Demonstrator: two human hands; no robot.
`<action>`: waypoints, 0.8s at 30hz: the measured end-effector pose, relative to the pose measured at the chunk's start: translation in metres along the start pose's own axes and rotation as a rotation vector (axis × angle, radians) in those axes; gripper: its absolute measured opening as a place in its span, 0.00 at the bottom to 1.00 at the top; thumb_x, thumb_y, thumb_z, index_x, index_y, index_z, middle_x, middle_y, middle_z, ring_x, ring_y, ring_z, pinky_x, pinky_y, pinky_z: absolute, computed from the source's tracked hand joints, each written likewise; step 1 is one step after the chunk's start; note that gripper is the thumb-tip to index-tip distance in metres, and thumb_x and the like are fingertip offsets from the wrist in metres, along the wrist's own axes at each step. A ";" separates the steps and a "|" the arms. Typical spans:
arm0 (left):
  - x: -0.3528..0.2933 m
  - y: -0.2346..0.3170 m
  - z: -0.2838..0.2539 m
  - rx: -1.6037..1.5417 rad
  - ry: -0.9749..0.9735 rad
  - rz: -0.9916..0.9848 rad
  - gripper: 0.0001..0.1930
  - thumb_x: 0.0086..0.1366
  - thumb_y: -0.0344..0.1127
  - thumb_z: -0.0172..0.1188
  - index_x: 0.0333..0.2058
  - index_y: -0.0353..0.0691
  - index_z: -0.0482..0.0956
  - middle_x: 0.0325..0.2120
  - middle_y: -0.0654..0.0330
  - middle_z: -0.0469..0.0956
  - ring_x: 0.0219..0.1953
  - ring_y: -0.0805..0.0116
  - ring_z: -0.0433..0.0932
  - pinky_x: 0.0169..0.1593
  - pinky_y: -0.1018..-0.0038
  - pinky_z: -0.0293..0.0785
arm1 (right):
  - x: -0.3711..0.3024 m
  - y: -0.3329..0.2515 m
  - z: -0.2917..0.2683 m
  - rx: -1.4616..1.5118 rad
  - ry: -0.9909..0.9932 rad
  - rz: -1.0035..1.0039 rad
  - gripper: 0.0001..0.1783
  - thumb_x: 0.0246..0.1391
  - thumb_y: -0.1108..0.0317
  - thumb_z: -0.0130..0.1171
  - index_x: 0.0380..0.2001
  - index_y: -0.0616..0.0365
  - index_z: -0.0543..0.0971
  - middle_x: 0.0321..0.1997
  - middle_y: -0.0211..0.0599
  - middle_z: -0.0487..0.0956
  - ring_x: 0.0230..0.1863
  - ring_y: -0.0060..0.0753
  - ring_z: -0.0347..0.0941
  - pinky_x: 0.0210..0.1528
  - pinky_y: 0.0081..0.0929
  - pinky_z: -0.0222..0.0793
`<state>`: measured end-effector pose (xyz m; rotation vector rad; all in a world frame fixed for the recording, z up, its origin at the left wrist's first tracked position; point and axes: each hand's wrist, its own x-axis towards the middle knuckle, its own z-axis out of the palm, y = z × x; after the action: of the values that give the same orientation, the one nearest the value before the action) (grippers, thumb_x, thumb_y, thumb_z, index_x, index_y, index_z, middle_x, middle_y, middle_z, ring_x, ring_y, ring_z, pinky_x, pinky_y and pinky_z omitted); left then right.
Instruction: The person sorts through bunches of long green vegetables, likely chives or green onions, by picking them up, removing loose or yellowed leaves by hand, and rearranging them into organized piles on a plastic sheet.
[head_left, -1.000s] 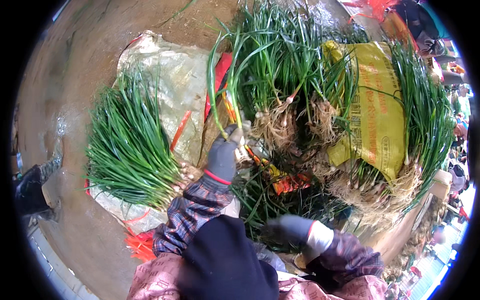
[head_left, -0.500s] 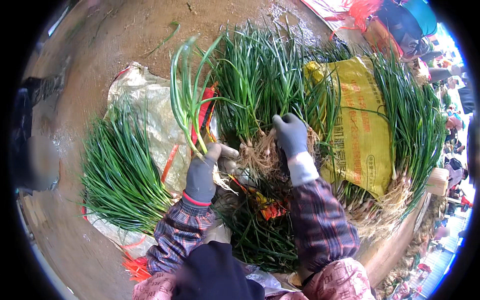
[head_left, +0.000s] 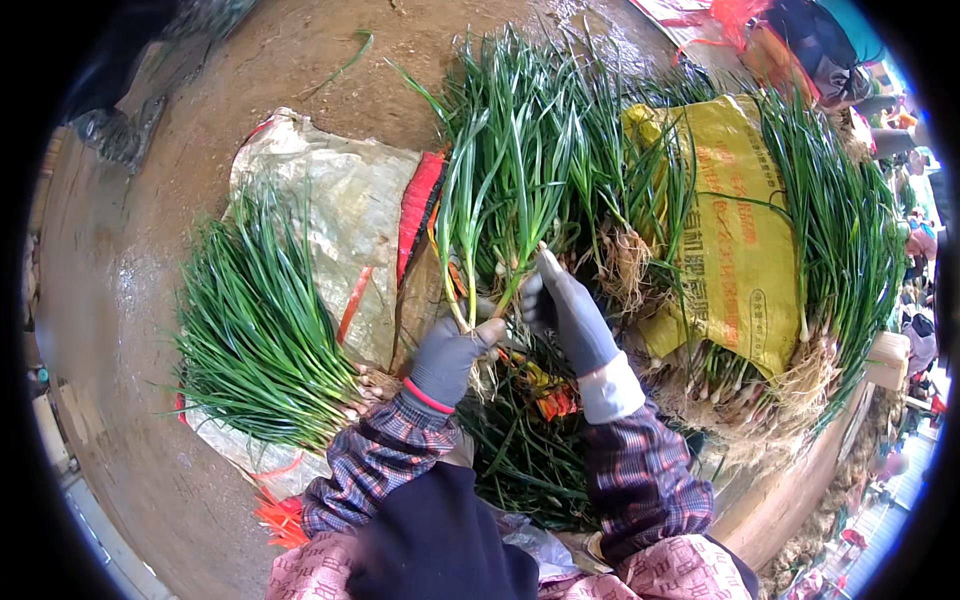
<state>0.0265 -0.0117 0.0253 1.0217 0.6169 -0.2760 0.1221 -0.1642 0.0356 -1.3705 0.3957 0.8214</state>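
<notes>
My gloved left hand (head_left: 452,358) is closed around the lower stems of a few green garlic stalks (head_left: 462,270), their leaves pointing away from me and pale roots hanging below the fingers. Just to the right, my gloved right hand (head_left: 578,315) has its fingers stretched out beside those stalks, with nothing visibly gripped. Behind both hands lies a large pile of green garlic (head_left: 570,130), with a root cluster (head_left: 624,262) at its near right. Dark loose leaves (head_left: 525,470) lie beneath my forearms.
At left, a neat green garlic bundle (head_left: 255,340) rests on a pale woven sack (head_left: 345,185). A yellow sack (head_left: 735,215) partly covers more stalks on the right, beside another long bundle (head_left: 835,220). Red plastic strips (head_left: 282,518) lie near my left sleeve. A wooden block (head_left: 887,360) stands far right.
My left hand has moved right with its stalks, and more stems now show in it. My right hand has left the pile's roots, come down and left, and straightened its fingers.
</notes>
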 end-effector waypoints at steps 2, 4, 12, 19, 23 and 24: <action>0.002 -0.003 0.015 0.052 0.021 -0.005 0.12 0.66 0.38 0.61 0.43 0.38 0.76 0.28 0.65 0.77 0.28 0.77 0.75 0.29 0.81 0.72 | 0.014 0.004 -0.004 0.010 0.063 -0.141 0.24 0.64 0.47 0.54 0.33 0.60 0.78 0.22 0.24 0.72 0.21 0.19 0.66 0.25 0.22 0.62; 0.001 -0.001 0.014 0.070 0.041 -0.019 0.12 0.67 0.39 0.61 0.43 0.37 0.76 0.26 0.66 0.76 0.26 0.78 0.74 0.27 0.81 0.71 | 0.023 0.014 -0.002 -0.326 0.191 -0.378 0.19 0.65 0.53 0.55 0.32 0.61 0.78 0.20 0.24 0.71 0.20 0.19 0.66 0.23 0.21 0.61; 0.004 0.002 0.014 -0.468 -0.105 -0.294 0.15 0.70 0.44 0.56 0.42 0.36 0.75 0.22 0.67 0.73 0.17 0.79 0.66 0.22 0.81 0.62 | 0.023 0.017 0.031 0.529 0.263 -0.026 0.16 0.63 0.59 0.54 0.21 0.49 0.68 0.14 0.19 0.62 0.11 0.16 0.54 0.12 0.17 0.50; -0.007 0.002 0.011 -0.832 -0.324 -0.295 0.13 0.74 0.41 0.50 0.42 0.36 0.76 0.17 0.73 0.64 0.13 0.83 0.60 0.19 0.80 0.60 | 0.056 0.013 -0.021 0.727 0.477 -0.154 0.13 0.63 0.61 0.52 0.24 0.49 0.71 0.18 0.20 0.68 0.12 0.14 0.56 0.13 0.17 0.54; -0.017 0.002 -0.014 -1.002 -0.374 -0.232 0.17 0.74 0.44 0.48 0.43 0.36 0.78 0.15 0.75 0.62 0.11 0.83 0.59 0.17 0.79 0.58 | 0.018 0.017 -0.057 0.144 -0.056 -0.261 0.14 0.63 0.56 0.50 0.25 0.50 0.74 0.19 0.24 0.74 0.15 0.18 0.69 0.17 0.17 0.64; -0.013 -0.001 -0.013 -1.076 -0.436 -0.239 0.17 0.75 0.45 0.48 0.44 0.36 0.78 0.15 0.74 0.62 0.12 0.83 0.59 0.17 0.79 0.58 | -0.001 0.005 -0.039 0.139 -0.084 0.054 0.14 0.61 0.57 0.51 0.29 0.54 0.77 0.19 0.28 0.75 0.16 0.22 0.72 0.17 0.19 0.63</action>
<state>0.0107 -0.0017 0.0271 -0.1543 0.3879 -0.3062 0.1259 -0.2017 0.0256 -1.1972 0.4185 0.8768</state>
